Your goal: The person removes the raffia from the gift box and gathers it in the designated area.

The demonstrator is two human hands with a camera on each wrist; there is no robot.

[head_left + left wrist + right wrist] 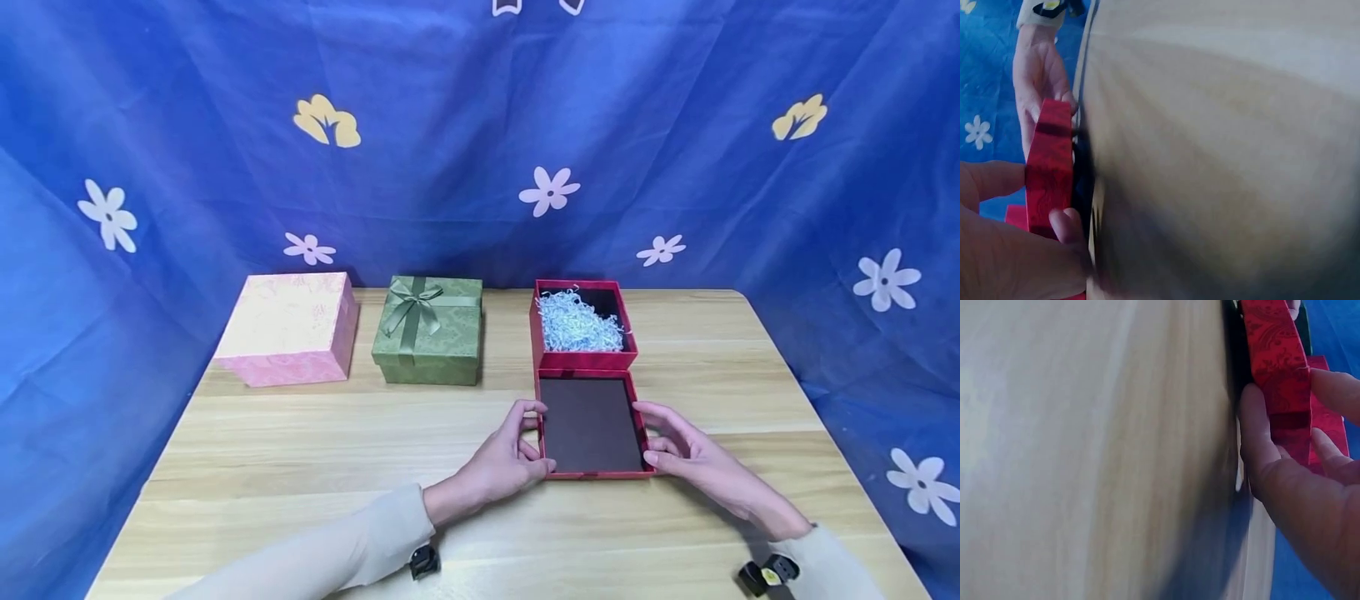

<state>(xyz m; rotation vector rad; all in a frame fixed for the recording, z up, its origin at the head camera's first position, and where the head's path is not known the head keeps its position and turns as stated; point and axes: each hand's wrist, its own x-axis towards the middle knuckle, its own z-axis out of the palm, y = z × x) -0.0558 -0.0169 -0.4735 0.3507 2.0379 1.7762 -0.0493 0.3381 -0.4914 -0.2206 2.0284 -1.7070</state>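
A red box lid [588, 425] lies with its dark inside facing up, just in front of the red box [585, 360]. My left hand [510, 450] grips the lid's left side, thumb near the front corner. On the opposite side my right hand [693, 454] holds the lid, its thumb at the front right corner. The patterned red side of the lid [1050, 165] shows between thumb and fingers in the left wrist view. In the right wrist view, my right thumb and fingers are around the lid's edge [1275, 356]. Pale blue shredded paper [573, 321] fills much of the box.
A green gift box [450, 342] with a ribbon bow stands left of the red box. Farther left is a pink box [288, 321]. All stand along the back of the wooden table [300, 450], before a blue flowered curtain [442, 167].
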